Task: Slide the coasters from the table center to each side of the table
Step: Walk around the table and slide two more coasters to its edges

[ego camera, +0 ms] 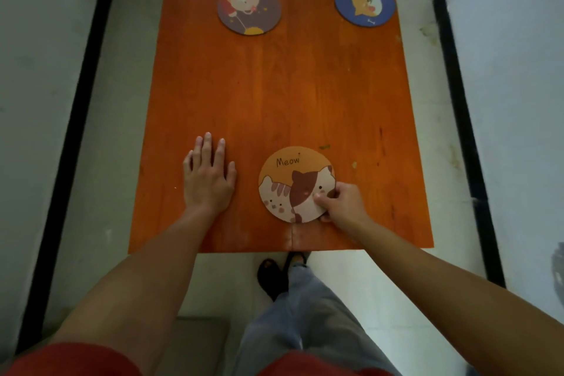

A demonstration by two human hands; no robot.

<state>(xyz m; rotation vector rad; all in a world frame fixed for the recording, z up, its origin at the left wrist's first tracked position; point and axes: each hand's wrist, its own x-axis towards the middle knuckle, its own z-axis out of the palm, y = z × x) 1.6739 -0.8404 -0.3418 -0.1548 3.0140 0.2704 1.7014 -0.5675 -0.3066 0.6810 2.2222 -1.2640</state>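
A plain room, likely a home — a narrow orange wooden counter (274, 85) stands on a pale tiled floor (122, 101) between white walls with black skirting (76, 119), cartoon-animal coasters (248, 9) lying on it.

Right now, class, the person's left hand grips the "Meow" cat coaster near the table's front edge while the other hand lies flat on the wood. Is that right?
Not quite. The head view shows the right hand gripping the "Meow" cat coaster near the front edge of the table, while the left hand lies flat on the wood.
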